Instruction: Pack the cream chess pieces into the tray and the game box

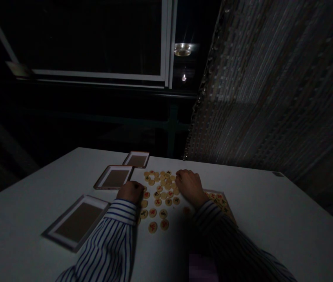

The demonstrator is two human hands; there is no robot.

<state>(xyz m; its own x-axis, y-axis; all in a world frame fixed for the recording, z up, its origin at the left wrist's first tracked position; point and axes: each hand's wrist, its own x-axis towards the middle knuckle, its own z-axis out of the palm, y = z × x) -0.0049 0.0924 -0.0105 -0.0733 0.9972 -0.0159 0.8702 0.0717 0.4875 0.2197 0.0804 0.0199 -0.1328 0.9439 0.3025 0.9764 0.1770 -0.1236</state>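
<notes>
Several round wooden game pieces (161,192) with red and black marks lie spread on a white table (272,219). My left hand (130,191) rests at the left edge of the pieces, fingers curled under, touching them. My right hand (189,186) sits on the right side of the pile with its fingers bent down onto the pieces. The light is dim, and I cannot see whether either hand holds a piece. Both arms wear blue and white striped sleeves.
Three shallow box trays lie to the left: a near one (76,221), a middle one (113,178) and a far one (137,159). Another tray with pieces (219,200) lies under my right wrist. A dark window and a curtain (272,86) stand behind the table.
</notes>
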